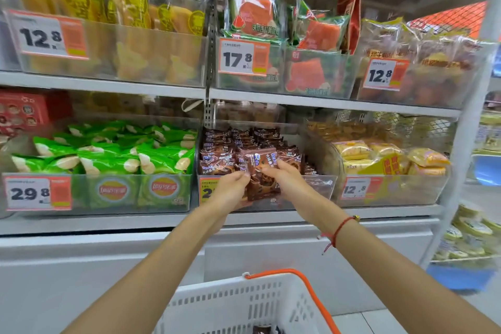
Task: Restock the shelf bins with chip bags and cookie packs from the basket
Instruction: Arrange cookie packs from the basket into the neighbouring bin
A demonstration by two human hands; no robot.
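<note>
**Shop shelving, middle bin on the lower shelf**

Both hands meet at the clear bin's (pixel 320 184) front lip: left hand (pixel 230 188) and right hand (pixel 284 177) each pinch the same brown cookie pack (pixel 261 171), held upright just above the stacked brown packs (pixel 230 149). Green chip bags (pixel 108 154) fill the left bin. Nearest, a white basket (pixel 238 304) with an orange handle (pixel 311 295).

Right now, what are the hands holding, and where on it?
Both hands hold one brown cookie pack: left hand grips its left edge, right hand its right edge, at the middle bin's front.
</note>
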